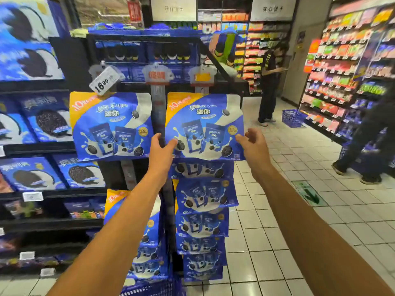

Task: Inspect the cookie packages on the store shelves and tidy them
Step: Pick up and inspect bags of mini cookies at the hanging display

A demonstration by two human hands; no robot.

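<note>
Cookie packages, glossy blue-and-white plastic bags, hang in two columns on a dark display rack [159,116] beside blue-stocked store shelves [38,149]. Top right bag [205,127] sits between both hands: left hand [160,150] pinches its lower left corner, right hand [254,144] touches its right edge, fingers loosely curled. White price tag [104,81] dangles above the left bag [112,126].
</note>
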